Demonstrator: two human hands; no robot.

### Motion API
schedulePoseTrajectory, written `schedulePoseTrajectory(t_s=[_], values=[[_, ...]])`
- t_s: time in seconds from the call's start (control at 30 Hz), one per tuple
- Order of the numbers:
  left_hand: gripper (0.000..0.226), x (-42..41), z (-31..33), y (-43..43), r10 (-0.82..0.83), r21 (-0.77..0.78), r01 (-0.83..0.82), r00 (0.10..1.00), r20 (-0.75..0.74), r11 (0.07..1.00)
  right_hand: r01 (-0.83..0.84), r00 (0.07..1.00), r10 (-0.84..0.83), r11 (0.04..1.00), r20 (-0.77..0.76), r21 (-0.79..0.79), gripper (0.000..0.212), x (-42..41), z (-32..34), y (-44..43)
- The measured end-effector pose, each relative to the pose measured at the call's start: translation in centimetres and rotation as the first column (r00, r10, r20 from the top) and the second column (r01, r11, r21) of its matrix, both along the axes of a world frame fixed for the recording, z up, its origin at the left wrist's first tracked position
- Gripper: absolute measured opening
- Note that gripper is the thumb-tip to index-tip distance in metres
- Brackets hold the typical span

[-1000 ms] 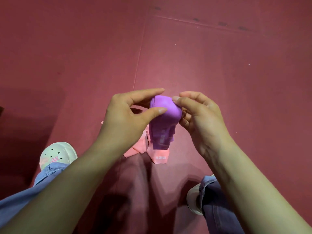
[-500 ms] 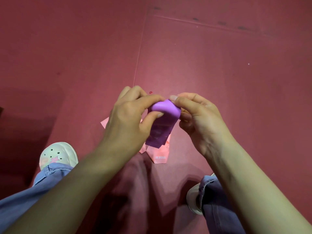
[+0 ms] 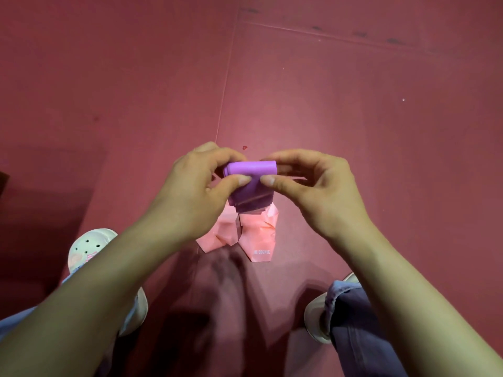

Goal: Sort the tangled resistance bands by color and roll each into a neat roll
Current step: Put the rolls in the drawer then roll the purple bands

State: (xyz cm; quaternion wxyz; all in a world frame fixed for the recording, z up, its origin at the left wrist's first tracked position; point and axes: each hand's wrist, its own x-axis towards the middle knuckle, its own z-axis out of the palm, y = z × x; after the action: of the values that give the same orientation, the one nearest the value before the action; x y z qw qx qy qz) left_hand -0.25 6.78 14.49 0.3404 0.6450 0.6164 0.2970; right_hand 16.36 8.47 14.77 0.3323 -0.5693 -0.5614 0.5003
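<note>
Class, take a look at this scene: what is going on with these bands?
A person standing on a dark red floor holds a partly rolled purple stretchy resistance band. The left hand and right hand each pinch one end of the roll, with a loose tail hanging below. A pink flat resistance band lies unrolled and creased on the floor beneath.

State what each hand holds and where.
The purple band, by its rolled part: left hand pinches the left end, right hand the right end.
</note>
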Motion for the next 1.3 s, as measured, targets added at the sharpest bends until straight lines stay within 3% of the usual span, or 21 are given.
schedulePoseTrajectory(t_s=[0.2, 0.3, 0.43, 0.73, 0.83, 0.97, 1.17, 1.3], values=[[0.025, -0.1, 0.2, 0.2, 0.109, -0.029, -0.105, 0.978, 0.179, 0.994, 0.059, 0.985, -0.066, 0.997, -0.162, -0.043, 0.017, 0.1, 0.0, 0.2], [0.035, 0.0, -0.2, 0.2, 0.152, 0.002, -0.155, 0.969, 0.192, 0.988, 0.120, 0.963, -0.132, 0.991, -0.234, -0.065, 0.013, 0.1, -0.3, 0.3], [0.031, 0.3, -0.3, 0.0, 0.206, 0.033, -0.215, 0.962, 0.182, 0.976, 0.151, 0.953, -0.166, 0.986, -0.253, -0.076, 0.017, 0.1, -0.6, 0.4], [0.031, 1.0, -0.2, 0.4, 0.296, -0.133, -0.265, 0.818, 0.493, 0.955, 0.220, 0.912, -0.264, 0.961, -0.313, -0.169, 0.011, -0.5, -0.2, 0.5], [0.038, 1.5, -0.4, 0.4, 0.310, -0.124, -0.287, 0.805, 0.505, 0.950, 0.238, 0.908, -0.279, 0.957, -0.312, -0.164, 0.009, -0.6, -0.2, 0.5], [0.029, 1.9, -0.5, 0.3, 0.369, -0.142, -0.347, 0.777, 0.510, 0.927, 0.232, 0.930, -0.244, 0.970, -0.275, -0.079, 0.004, -0.5, -0.4, 0.5], [0.024, 2.2, -0.8, 0.6, 0.492, -0.262, -0.424, 0.650, 0.579, 0.867, 0.082, 0.952, -0.106, 0.992, -0.288, -0.094, 0.038, -0.4, -0.8, 0.5], [0.020, 2.9, -0.6, 0.7, 0.427, -0.221, -0.367, 0.731, 0.532, 0.904, 0.145, 0.958, -0.159, 0.986, -0.238, -0.077, 0.030, -0.3, -1.0, 0.6]])
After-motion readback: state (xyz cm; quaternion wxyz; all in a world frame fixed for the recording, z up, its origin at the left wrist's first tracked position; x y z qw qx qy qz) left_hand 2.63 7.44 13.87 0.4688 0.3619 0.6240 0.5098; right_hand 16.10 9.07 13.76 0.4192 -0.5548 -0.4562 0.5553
